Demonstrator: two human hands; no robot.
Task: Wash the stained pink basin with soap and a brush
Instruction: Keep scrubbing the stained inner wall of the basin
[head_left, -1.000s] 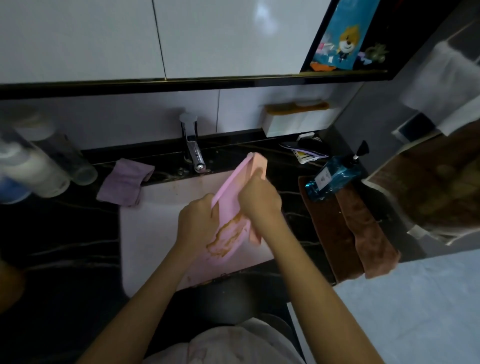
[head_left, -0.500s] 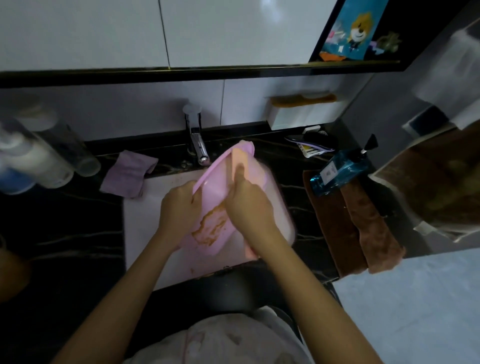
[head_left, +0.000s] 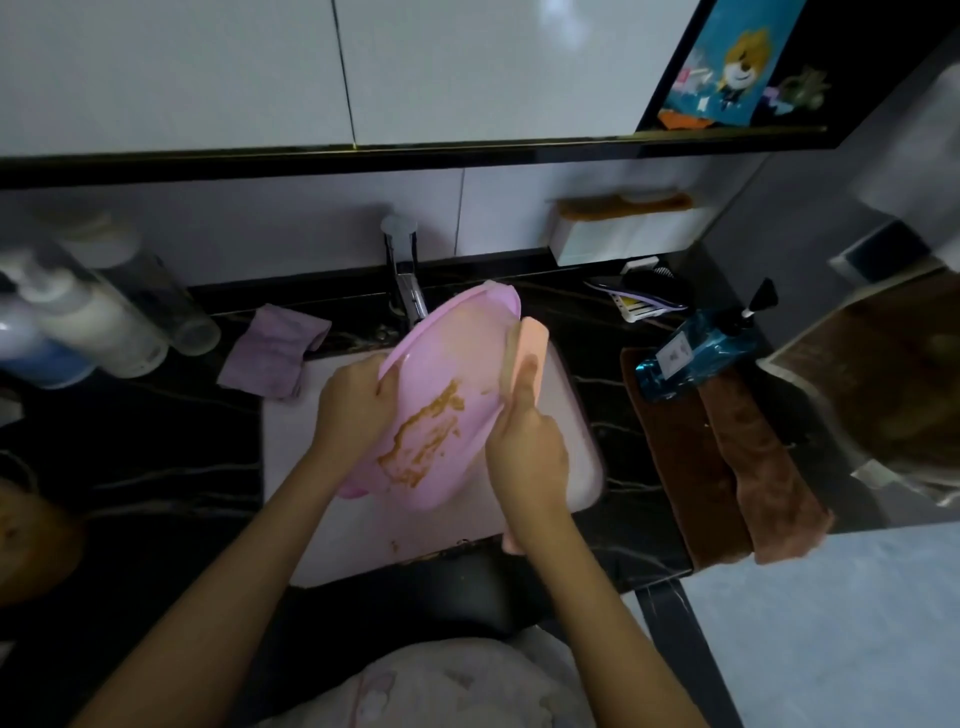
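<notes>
left hand (head_left: 358, 400) grips the left rim of the pink basin (head_left: 457, 364), fingers curled over the edge; the basin is held tilted over the white sink (head_left: 582, 452), just below the tap (head_left: 410, 293). brown stain (head_left: 423, 439) lies across the basin's middle, with no foam or running water visible. right hand (head_left: 527, 449) is wrapped round a peach brush (head_left: 531, 338) set against the right rim. judgement: early stage – soaping, scrubbing and rinsing all remain. blue bottle (head_left: 696, 353), possibly the soap, lies untouched at right
</notes>
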